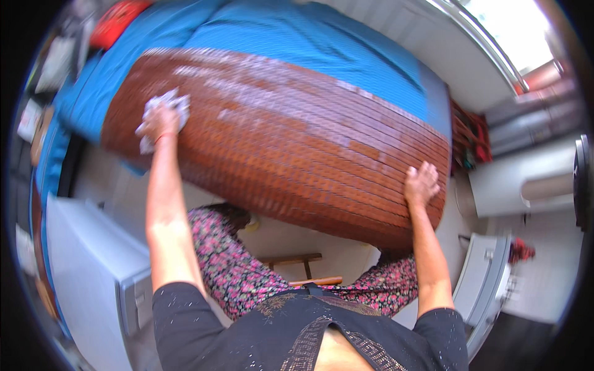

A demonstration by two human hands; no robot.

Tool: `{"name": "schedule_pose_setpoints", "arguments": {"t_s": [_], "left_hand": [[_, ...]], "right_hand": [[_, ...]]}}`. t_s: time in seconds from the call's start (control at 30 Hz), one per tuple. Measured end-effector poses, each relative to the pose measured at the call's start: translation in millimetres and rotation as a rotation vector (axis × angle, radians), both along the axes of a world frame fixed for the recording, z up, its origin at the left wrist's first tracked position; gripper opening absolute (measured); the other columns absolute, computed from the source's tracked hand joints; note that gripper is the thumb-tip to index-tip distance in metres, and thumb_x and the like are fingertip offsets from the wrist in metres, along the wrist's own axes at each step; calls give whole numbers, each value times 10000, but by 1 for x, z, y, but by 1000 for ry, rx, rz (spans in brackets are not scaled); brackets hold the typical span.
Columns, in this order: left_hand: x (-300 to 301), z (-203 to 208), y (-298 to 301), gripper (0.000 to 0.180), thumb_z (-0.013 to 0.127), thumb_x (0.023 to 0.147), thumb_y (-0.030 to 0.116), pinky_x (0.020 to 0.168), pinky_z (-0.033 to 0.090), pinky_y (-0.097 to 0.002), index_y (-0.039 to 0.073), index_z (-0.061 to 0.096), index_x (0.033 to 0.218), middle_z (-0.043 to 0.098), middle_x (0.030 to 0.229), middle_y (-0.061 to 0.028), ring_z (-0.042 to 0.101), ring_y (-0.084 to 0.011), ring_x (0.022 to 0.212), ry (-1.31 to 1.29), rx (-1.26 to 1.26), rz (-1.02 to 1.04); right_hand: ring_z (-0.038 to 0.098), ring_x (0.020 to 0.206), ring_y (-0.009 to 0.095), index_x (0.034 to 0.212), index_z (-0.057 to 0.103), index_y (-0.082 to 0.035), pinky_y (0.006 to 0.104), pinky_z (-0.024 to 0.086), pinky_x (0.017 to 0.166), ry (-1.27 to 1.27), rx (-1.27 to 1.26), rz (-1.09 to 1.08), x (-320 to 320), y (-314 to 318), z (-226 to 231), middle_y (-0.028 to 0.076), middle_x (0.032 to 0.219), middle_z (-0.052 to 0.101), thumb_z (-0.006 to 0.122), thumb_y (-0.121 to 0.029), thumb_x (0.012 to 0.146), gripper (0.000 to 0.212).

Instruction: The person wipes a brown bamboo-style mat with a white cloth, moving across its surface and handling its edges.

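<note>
A brown mat of small linked tiles (247,148) lies over the bed in front of me, its near edge hanging down. Pale light shines off its far half. My left hand (159,120) is closed on a crumpled whitish cloth (179,104) and presses it against the mat near the left end. Motion blurs the cloth's outline. Toward the mat's right end, my right hand (423,183) rests flat with its fingers spread, holding nothing.
Blue sheet (297,34) covers the bed beyond the mat, with a red item (117,23) at the far left corner. A wooden stool (306,263) stands between my legs. At lower left is a grey-white cabinet (93,260); a white appliance (482,284) is at lower right.
</note>
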State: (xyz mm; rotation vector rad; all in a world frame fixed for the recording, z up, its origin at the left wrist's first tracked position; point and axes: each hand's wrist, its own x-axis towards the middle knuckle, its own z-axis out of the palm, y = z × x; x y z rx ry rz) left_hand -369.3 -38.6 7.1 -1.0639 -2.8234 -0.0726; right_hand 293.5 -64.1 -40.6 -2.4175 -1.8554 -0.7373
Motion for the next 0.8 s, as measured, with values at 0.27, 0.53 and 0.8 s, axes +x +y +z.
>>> {"name": "schedule_pose_setpoints", "arguments": {"t_s": [0.27,0.53,0.8], "left_hand": [[147,10,50,420,356,929,374,976,289,-550,224,530,1281,539,1314,-79,484,-299,1221,151,-114,-281],[376,10,14,412,588,811,392,866,415,-519,96,591,1097,607,1073,-131,576,-298,1018,-76,50,-1189],[321,15,-63,419,636,770,340,909,369,-558,184,597,1157,500,1298,-94,460,-306,1189,-167,200,-1433]], "right_hand": [[260,1369,362,1376,390,-40,621,179,1066,231,-16,-28,-6,1,10,206,1458,321,472,-455,884,649],[328,1324,352,1347,427,-48,639,264,1011,175,94,16,-3,5,-8,207,1413,385,526,-455,871,635],[274,1360,360,1392,334,-54,625,161,1071,297,43,282,1,17,20,219,1506,178,564,-292,842,641]]}}
